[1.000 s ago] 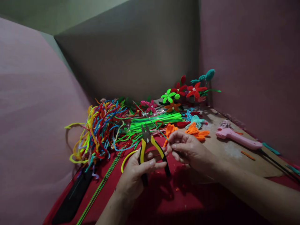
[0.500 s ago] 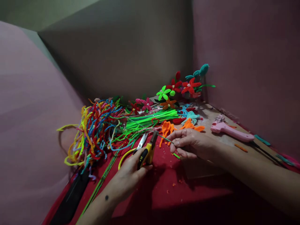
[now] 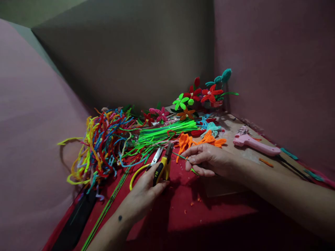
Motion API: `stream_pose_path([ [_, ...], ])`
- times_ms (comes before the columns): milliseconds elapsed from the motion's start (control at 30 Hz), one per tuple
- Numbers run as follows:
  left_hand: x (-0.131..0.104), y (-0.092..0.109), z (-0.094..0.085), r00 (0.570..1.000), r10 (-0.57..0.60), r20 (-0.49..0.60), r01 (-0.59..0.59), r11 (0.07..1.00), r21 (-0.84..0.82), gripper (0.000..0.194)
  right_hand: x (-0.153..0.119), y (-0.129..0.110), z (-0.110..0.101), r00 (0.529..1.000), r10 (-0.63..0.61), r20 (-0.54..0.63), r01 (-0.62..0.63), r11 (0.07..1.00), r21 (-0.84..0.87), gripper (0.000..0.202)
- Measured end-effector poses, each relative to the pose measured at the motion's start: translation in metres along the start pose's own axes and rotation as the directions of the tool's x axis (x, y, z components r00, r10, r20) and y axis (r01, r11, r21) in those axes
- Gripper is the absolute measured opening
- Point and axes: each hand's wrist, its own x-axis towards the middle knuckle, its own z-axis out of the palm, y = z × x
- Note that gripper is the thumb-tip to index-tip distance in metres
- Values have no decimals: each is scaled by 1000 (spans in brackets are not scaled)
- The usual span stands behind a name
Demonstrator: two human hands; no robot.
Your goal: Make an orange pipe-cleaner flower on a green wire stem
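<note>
My left hand (image 3: 145,190) is closed around yellow-and-black pliers (image 3: 164,167), their dark jaws pointing up and away. A thin green wire (image 3: 180,157) runs between the fingertips of my right hand (image 3: 205,159) and the jaws, and appears to continue past them toward the upper left. Whether the jaws bite on the wire I cannot tell. Scissors with yellow handles (image 3: 136,175) lie just behind the pliers, partly covered by my left hand. Orange fuzzy petal pieces (image 3: 184,141) rest beyond my right fingers.
A tangled heap of coloured pipe cleaners (image 3: 102,143) is at left, beside a bundle of green ones (image 3: 167,129). Pipe-cleaner flowers (image 3: 180,101) stand at the back. A pink glue gun (image 3: 258,144) lies right, its cord trailing. Long green sticks (image 3: 110,202) cross the red cloth (image 3: 188,223).
Both hands have shifted slightly left, with the pliers and the wire still in them. The whole view has also moved a little.
</note>
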Motion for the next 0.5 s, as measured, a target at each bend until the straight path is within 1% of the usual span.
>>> stream_pose_path([
  [67, 0, -2, 0, 1000, 12, -3, -12, 999, -39, 50, -1, 0, 0, 1000, -9, -6, 9, 1000, 4, 22],
  [167, 0, -3, 0, 1000, 2, -12, -3, 999, -52, 52, -2, 0, -1, 1000, -24, -18, 24, 1000, 10, 21],
  [300, 1, -2, 0, 999, -3, -48, 1, 1000, -30, 54, -1, -1, -2, 1000, -5, -16, 6, 1000, 13, 22],
  [500, 5, -4, 1, 998, -25, -51, 25, 1000, 11, 56, 1, 0, -5, 1000, 12, -12, -12, 1000, 22, 24],
])
